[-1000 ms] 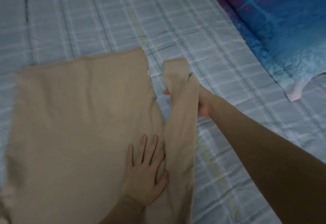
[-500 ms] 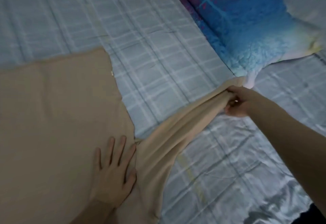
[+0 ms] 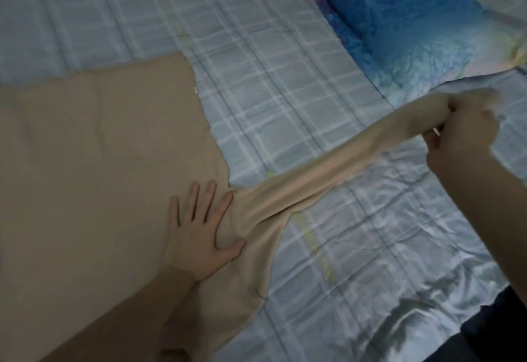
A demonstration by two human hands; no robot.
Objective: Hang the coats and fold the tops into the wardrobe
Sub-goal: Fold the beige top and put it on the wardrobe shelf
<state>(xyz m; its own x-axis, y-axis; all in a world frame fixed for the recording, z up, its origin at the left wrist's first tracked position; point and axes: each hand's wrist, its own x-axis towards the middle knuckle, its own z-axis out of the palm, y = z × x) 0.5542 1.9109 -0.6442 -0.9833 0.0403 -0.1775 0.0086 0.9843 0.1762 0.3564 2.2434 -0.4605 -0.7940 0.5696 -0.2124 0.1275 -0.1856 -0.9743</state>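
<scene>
One top point(image 3: 94, 162) mid-fold on the bed point(image 3: 285, 82): my left hand point(image 3: 199, 233) presses it flat, fingers straight; right hand point(image 3: 467, 136) grips the stretched sleeve point(image 3: 328, 173). No wardrobe in frame; folding and stowing remain.

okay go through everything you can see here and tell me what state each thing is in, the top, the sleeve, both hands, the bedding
Beige top: spread flat on bed.
Sleeve: stretched out sideways.
Left hand: flat, pressing top.
Right hand: gripping sleeve end.
Plaid sheet: spread, slightly wrinkled.
Blue patterned pillow: lying on bed.

No readable text anywhere — the small tag point(image 3: 195, 90) on the beige top's point(image 3: 99, 147) edge, upper centre, is too tiny to read.
</scene>
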